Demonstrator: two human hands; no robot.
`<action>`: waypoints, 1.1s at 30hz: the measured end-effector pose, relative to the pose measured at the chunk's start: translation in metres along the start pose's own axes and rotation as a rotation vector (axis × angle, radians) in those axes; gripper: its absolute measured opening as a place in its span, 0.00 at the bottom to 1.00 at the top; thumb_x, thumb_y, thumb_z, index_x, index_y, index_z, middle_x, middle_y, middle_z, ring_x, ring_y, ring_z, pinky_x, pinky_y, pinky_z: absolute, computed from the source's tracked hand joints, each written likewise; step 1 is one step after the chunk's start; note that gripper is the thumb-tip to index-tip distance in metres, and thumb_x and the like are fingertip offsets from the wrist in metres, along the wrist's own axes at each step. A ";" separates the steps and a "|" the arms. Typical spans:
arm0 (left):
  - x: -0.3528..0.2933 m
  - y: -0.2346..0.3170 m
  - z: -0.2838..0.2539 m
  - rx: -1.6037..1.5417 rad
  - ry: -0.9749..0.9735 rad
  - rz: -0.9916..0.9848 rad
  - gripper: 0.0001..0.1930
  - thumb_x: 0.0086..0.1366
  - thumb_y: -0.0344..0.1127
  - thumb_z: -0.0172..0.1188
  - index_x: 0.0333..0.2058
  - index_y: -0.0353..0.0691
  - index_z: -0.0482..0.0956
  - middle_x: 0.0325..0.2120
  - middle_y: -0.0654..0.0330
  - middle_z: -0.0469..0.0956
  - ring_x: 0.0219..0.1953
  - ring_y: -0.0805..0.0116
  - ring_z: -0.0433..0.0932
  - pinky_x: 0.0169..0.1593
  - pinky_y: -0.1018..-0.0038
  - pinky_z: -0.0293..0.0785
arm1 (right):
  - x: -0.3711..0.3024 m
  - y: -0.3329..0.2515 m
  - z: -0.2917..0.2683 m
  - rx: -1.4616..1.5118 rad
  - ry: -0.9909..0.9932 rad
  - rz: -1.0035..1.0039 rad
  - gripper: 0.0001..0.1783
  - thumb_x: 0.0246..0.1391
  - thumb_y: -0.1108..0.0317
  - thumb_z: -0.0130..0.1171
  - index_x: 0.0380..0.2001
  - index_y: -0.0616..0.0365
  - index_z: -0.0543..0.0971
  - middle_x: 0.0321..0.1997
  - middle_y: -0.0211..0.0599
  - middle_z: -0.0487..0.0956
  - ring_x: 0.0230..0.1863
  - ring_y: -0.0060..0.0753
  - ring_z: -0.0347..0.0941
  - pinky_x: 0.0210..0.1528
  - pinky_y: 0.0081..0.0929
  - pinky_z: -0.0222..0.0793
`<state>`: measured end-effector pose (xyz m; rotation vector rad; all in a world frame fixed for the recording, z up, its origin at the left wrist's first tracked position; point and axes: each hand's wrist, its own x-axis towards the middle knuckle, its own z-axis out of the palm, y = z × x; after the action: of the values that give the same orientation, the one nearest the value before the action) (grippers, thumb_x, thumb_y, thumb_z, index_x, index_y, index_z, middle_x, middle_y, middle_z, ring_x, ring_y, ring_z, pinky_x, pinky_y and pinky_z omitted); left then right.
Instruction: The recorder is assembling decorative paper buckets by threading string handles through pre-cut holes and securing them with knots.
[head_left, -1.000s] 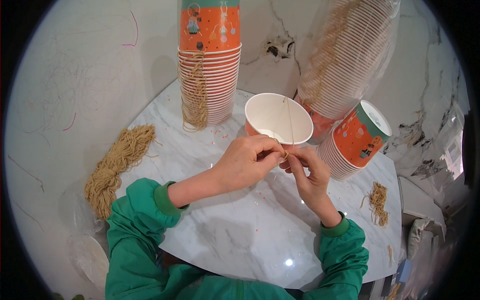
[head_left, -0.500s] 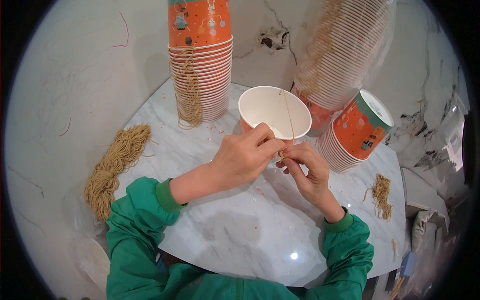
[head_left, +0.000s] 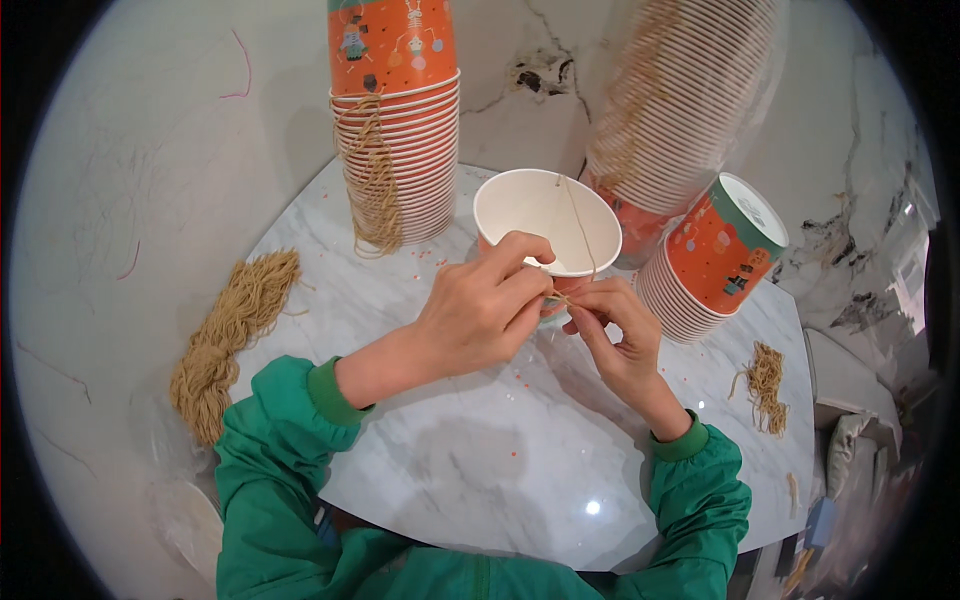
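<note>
A white-lined paper bucket (head_left: 530,205) with an orange outside stands upright in front of me. A thin tan string (head_left: 577,215) runs from its far rim across the mouth and over the near rim. Just in front of that near rim, my left hand (head_left: 490,305) pinches the string. Close beside it my right hand (head_left: 617,325) also pinches the string between thumb and fingers. A short stretch of string shows between the two hands; its loose ends are hidden by my fingers.
Upside-down stacks of orange buckets stand at the back left (head_left: 400,150) and right (head_left: 715,255). A taller plastic-wrapped stack (head_left: 680,90) leans behind. A large tan string bundle (head_left: 235,335) lies left, a smaller bundle (head_left: 766,390) right, on the marble table (head_left: 440,480).
My hands have drawn slightly apart, with more string showing between the fingertips. The string across the bucket's mouth now hangs slacker, in a slight curve.
</note>
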<state>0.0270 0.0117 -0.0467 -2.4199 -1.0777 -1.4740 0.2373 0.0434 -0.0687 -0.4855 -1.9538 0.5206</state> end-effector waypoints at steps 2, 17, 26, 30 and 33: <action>-0.001 -0.003 -0.004 -0.026 -0.049 0.045 0.10 0.50 0.20 0.62 0.32 0.39 0.78 0.41 0.61 0.79 0.29 0.67 0.81 0.27 0.73 0.74 | -0.001 0.000 0.001 0.022 -0.001 0.017 0.09 0.54 0.86 0.58 0.39 0.67 0.79 0.41 0.40 0.79 0.33 0.27 0.80 0.31 0.19 0.79; -0.005 0.003 -0.009 0.000 -0.114 0.127 0.18 0.52 0.21 0.65 0.43 0.39 0.78 0.39 0.60 0.78 0.32 0.63 0.82 0.28 0.72 0.76 | -0.002 -0.008 0.002 0.072 -0.048 0.027 0.10 0.56 0.85 0.57 0.41 0.66 0.79 0.41 0.40 0.80 0.33 0.26 0.81 0.31 0.18 0.78; -0.011 0.004 0.001 0.010 -0.065 0.037 0.12 0.54 0.22 0.66 0.38 0.38 0.79 0.36 0.60 0.77 0.27 0.64 0.80 0.26 0.73 0.75 | -0.005 -0.014 0.004 0.193 -0.054 0.133 0.09 0.59 0.84 0.56 0.42 0.68 0.78 0.42 0.39 0.79 0.35 0.25 0.80 0.33 0.18 0.79; -0.013 0.001 0.002 -0.027 -0.061 0.016 0.10 0.55 0.22 0.65 0.37 0.37 0.79 0.35 0.60 0.77 0.28 0.64 0.80 0.27 0.73 0.75 | -0.006 -0.015 0.005 0.180 -0.068 0.178 0.08 0.60 0.82 0.56 0.42 0.67 0.79 0.41 0.37 0.78 0.33 0.22 0.79 0.30 0.16 0.75; -0.012 0.001 0.003 -0.059 -0.058 0.003 0.09 0.55 0.22 0.65 0.36 0.37 0.79 0.34 0.60 0.77 0.28 0.65 0.80 0.28 0.73 0.75 | -0.006 -0.016 0.006 0.232 -0.062 0.232 0.07 0.61 0.80 0.56 0.42 0.66 0.78 0.40 0.36 0.78 0.32 0.21 0.80 0.27 0.15 0.72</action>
<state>0.0265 0.0060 -0.0573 -2.5178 -1.0559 -1.4635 0.2325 0.0262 -0.0668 -0.5555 -1.8755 0.9080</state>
